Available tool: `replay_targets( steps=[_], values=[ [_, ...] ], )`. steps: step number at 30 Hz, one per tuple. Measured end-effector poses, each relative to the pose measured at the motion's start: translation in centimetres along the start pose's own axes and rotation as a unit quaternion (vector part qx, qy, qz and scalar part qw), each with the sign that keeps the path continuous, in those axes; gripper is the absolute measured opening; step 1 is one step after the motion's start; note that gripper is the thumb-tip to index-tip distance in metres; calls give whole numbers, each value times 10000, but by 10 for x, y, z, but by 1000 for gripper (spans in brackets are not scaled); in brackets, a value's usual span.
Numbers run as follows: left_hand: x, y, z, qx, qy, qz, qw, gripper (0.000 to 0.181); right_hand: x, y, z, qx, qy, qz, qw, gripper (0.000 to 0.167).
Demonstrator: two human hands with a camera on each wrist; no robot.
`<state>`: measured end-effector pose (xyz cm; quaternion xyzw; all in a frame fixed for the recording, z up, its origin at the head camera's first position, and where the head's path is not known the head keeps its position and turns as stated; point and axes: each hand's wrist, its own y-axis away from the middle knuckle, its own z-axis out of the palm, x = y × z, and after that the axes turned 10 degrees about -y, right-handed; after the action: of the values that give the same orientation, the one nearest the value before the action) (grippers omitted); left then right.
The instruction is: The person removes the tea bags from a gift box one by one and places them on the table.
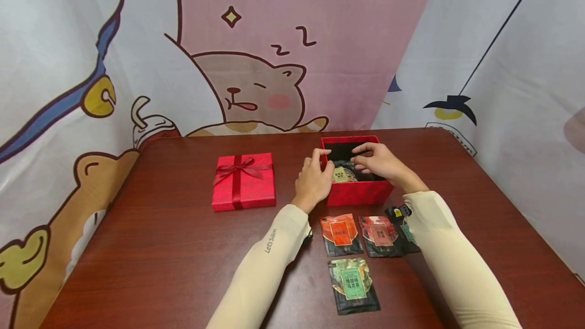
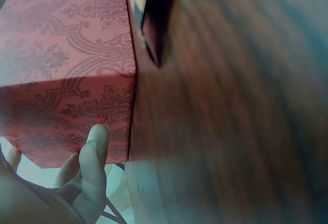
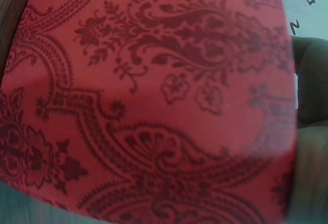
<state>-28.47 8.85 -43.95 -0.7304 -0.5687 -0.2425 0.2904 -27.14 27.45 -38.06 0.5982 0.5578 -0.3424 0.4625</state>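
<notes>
An uncovered red box point(image 1: 361, 194) with a dark inside holds a packet with a yellow-green label point(image 1: 340, 174). My left hand point(image 1: 314, 179) grips the box's left wall, its index finger and thumb at the rim. In the left wrist view, fingers of the left hand point(image 2: 87, 178) lie against the patterned box point(image 2: 66, 34). Over the right part of the opening is my right hand point(image 1: 381, 164), fingers bent loosely and apart, with nothing visible between them. The right wrist view is mostly the box's patterned side point(image 3: 154, 90), with part of the right hand point(image 3: 312, 90) at the edge.
A red lid point(image 1: 256, 187) with a ribbon bow lies left of the box on the brown table point(image 1: 173, 248). In front of the box are an orange packet point(image 1: 340, 235), a red packet point(image 1: 380, 236), a partly covered dark packet point(image 1: 408, 237) and a green packet point(image 1: 354, 286).
</notes>
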Motion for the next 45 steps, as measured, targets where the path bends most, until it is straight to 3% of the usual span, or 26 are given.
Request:
replay_targets(
  steps=[20, 31, 45],
  values=[
    [-3, -2, 0, 64, -90, -47, 9999, 42, 7, -15, 12, -57, 459, 415, 9981, 45],
    [-2, -2, 1, 36, -114, -89, 9999, 42, 6, -16, 11, -131, 201, 616, 9978, 46],
    [0, -2, 1, -9, -120, -47, 9999, 40, 2, -17, 9, -254, 253, 830, 9959, 51]
  ],
)
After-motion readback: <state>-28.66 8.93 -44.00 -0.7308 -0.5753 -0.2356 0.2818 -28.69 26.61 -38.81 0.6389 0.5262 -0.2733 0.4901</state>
